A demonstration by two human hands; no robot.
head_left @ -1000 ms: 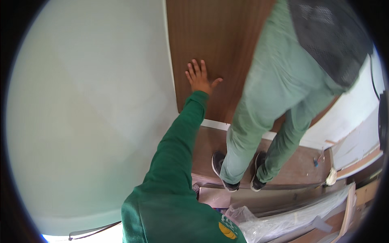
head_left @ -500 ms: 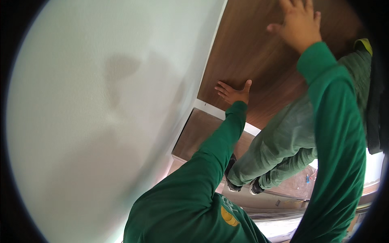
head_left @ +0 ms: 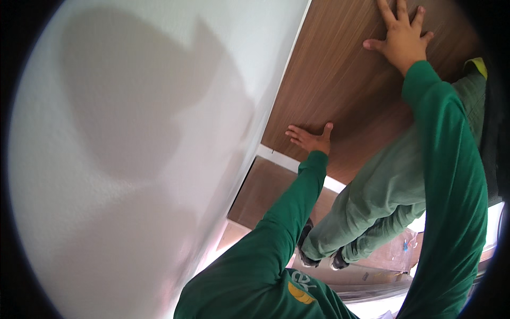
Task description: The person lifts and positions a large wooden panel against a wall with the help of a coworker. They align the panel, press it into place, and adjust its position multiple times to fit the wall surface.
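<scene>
A brown wood-grain panel (head_left: 350, 85) with a pale edge stands against the white wall. My left hand (head_left: 313, 141) lies against its lower part, fingers stretched out and thumb spread up. Higher up and further right, my right hand (head_left: 404, 42) is spread on the same panel, its fingers wide apart; some fingertips reach the picture's top edge. Neither hand grips anything.
The white wall (head_left: 122, 106) fills the left side, with large shadows on it. A person's legs in grey-green trousers (head_left: 372, 186) stand close by my right arm, with dark shoes (head_left: 309, 259). A pale strip (head_left: 281, 158) runs below the panel, above a brown surface (head_left: 260, 186).
Both hands and the panel's lower edge appear slightly lower in the picture. My right hand's fingers are spread wider. The shadows on the wall have grown larger and darker.
</scene>
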